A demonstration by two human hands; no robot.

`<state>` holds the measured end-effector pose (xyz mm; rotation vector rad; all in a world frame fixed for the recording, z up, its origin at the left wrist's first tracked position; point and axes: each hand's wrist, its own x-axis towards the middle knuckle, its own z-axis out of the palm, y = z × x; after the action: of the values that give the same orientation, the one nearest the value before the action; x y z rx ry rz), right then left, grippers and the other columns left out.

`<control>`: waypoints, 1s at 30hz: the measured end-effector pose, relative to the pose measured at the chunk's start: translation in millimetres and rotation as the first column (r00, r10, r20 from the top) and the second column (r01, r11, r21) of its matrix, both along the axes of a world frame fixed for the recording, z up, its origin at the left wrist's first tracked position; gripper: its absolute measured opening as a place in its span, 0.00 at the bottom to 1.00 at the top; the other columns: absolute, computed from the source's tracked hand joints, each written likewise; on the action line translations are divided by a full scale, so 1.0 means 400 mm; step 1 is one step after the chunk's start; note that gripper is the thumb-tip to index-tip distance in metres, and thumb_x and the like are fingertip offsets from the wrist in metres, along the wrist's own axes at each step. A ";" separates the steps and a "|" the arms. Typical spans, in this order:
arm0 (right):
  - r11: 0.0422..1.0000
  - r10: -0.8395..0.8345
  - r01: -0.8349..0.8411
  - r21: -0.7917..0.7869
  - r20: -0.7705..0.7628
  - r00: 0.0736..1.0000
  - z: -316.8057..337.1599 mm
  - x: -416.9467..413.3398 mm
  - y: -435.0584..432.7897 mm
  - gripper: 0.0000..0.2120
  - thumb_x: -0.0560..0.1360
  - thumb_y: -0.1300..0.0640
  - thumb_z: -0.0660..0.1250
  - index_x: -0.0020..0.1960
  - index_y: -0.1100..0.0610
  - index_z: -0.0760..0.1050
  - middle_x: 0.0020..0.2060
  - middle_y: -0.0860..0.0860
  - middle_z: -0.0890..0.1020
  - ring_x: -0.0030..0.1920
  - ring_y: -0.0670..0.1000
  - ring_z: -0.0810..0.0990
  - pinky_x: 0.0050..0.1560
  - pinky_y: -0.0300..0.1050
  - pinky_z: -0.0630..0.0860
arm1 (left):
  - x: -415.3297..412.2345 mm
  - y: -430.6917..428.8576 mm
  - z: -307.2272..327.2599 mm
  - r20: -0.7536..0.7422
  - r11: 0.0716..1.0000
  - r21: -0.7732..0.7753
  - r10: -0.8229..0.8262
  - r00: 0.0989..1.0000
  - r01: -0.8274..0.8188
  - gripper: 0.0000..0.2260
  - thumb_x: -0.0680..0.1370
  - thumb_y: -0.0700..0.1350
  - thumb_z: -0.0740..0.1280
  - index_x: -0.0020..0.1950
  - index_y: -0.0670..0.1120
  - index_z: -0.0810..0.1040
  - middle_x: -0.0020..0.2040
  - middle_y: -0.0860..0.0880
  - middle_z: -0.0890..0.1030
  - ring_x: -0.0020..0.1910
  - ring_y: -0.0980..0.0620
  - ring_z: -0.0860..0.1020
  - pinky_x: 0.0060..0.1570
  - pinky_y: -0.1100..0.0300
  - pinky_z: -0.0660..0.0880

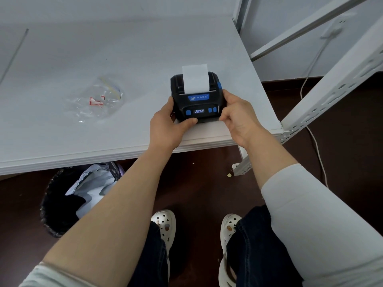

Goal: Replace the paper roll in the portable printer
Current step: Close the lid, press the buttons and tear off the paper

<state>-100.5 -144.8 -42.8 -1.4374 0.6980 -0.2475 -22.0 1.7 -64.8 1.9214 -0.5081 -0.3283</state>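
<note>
A black portable printer (196, 102) with blue buttons and a lit small screen sits near the front right corner of the white table (103, 59). A strip of white paper (195, 79) comes out of its slot and lies back over the closed lid. My left hand (169, 126) grips the printer's left side, thumb along the front edge. My right hand (238, 117) holds its right side, fingers curled at the front corner. The roll itself is hidden inside the printer.
A crumpled clear plastic wrapper (95, 99) with red and yellow marks lies on the table to the left. A bin (68, 199) with paper waste stands under the table edge. A white metal rack frame (331, 88) and a cable (313, 141) are at the right.
</note>
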 end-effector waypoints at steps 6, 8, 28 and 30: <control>1.000 0.001 -0.001 -0.008 -0.028 1.000 -0.004 0.002 -0.002 0.30 0.54 0.72 0.55 0.44 0.44 0.79 0.57 0.60 0.78 0.62 0.59 0.73 0.67 0.54 0.71 | 0.001 -0.002 0.002 -0.003 1.000 -0.011 0.002 1.000 -0.002 0.25 0.68 0.43 0.75 0.64 0.45 0.75 0.54 0.46 0.83 0.55 0.45 0.80 0.56 0.58 0.76; 1.000 0.000 0.000 -0.006 -0.037 0.999 -0.004 0.003 -0.002 0.31 0.54 0.73 0.55 0.44 0.44 0.79 0.57 0.60 0.79 0.62 0.58 0.73 0.67 0.53 0.70 | 0.001 -0.002 0.002 0.002 1.000 -0.007 0.006 1.000 -0.006 0.24 0.68 0.43 0.75 0.63 0.45 0.75 0.53 0.45 0.83 0.53 0.45 0.80 0.53 0.61 0.75; 0.999 -0.033 0.033 -0.004 -0.069 0.997 -0.018 0.009 -0.003 0.40 0.57 0.76 0.54 0.64 0.51 0.73 0.58 0.54 0.78 0.64 0.55 0.71 0.69 0.51 0.67 | 0.000 -0.001 0.002 -0.001 1.000 -0.011 0.008 1.000 -0.008 0.26 0.68 0.43 0.75 0.65 0.46 0.75 0.53 0.48 0.83 0.55 0.49 0.80 0.59 0.57 0.76; 0.999 -0.033 0.032 -0.009 -0.071 0.997 -0.018 0.008 -0.003 0.39 0.57 0.76 0.54 0.64 0.51 0.73 0.58 0.55 0.78 0.64 0.55 0.71 0.69 0.51 0.68 | 0.000 -0.002 0.002 -0.009 1.000 -0.009 0.010 1.000 -0.010 0.26 0.68 0.43 0.75 0.65 0.46 0.74 0.54 0.47 0.83 0.56 0.49 0.80 0.59 0.57 0.76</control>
<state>-97.1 -146.1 -50.0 -1.4494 0.7801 -0.2253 -22.1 1.0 -64.1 1.9129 -0.4930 -0.3271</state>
